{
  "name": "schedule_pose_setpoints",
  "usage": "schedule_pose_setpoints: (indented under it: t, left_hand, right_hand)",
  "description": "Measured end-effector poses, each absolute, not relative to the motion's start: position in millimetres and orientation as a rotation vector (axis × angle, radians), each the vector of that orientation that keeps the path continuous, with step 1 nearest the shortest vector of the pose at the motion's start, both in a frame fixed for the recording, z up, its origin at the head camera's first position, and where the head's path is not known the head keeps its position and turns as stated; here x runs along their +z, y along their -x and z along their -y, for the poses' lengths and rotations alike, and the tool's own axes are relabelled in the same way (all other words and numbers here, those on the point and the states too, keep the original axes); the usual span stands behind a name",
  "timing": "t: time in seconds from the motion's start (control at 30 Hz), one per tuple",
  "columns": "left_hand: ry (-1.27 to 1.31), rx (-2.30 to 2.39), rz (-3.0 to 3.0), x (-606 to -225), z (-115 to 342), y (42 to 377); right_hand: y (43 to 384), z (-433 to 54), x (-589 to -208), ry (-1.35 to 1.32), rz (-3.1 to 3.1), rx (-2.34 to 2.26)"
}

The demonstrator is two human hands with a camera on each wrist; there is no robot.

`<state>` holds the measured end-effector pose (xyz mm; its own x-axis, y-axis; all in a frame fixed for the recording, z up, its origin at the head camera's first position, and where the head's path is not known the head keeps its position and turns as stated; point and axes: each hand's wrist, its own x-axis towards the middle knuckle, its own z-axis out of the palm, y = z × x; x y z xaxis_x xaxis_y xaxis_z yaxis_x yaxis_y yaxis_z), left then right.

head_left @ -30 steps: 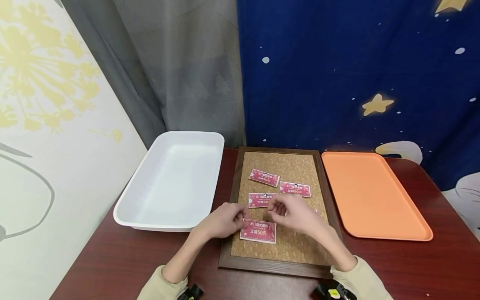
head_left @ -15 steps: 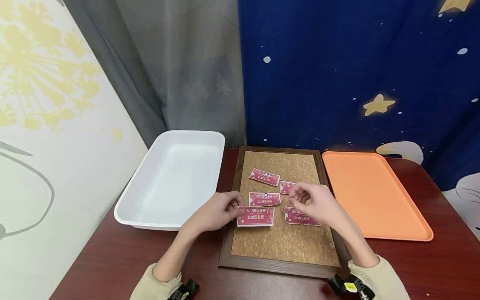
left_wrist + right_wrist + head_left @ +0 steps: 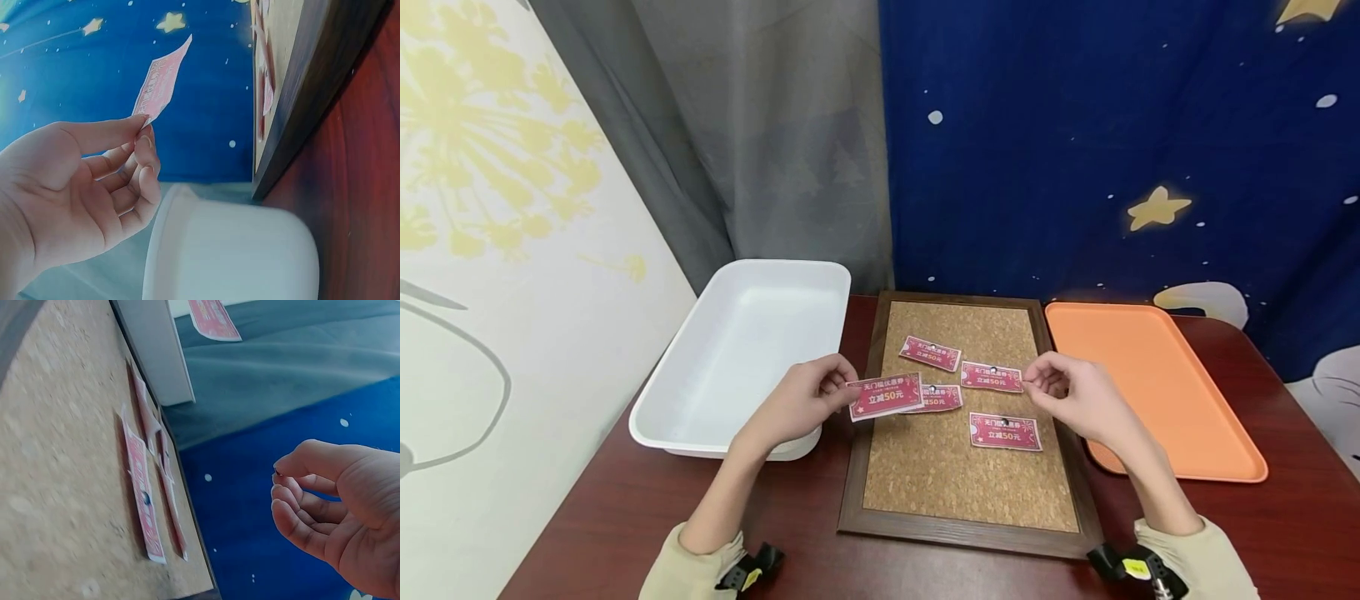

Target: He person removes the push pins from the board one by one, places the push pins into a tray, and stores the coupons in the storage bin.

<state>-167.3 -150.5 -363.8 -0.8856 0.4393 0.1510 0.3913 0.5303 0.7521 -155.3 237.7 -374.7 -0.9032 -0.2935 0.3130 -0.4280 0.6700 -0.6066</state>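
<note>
Between thumb and forefinger, my left hand [image 3: 808, 398] pinches a red-pink coupon [image 3: 887, 395] by its left end. It hangs in the air over the corkboard's left side, partly covering a pinned coupon [image 3: 942, 398]. In the left wrist view the held coupon [image 3: 164, 84] curves upward from the fingertips. My right hand [image 3: 1078, 396] is raised over the board's right edge, thumb and forefinger together. A tiny dark tip, like a thumbtack [image 3: 277, 472], shows between them in the right wrist view. Other coupons [image 3: 1005, 432] are pinned with small round-headed tacks to the corkboard [image 3: 955, 492].
A deep white basin [image 3: 737, 367] stands left of the board. To the right lies a flat orange tray [image 3: 1157, 392]. All rest on a dark red table [image 3: 685, 533], with grey and blue curtains [image 3: 1060, 167] behind.
My left hand has lifted the coupon off the board's lower left and carried it up and leftward. My right hand has moved up and to the right, uncovering the pinned coupons there.
</note>
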Motion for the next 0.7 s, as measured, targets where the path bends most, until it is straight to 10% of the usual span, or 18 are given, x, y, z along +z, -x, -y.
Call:
schedule_pose_setpoints:
  t: [0.7]
  left_hand:
    - [-0.317, 1.309, -2.849, -369, 208, 190]
  right_hand:
    - [156, -297, -378, -0.428, 2.637, 0.971]
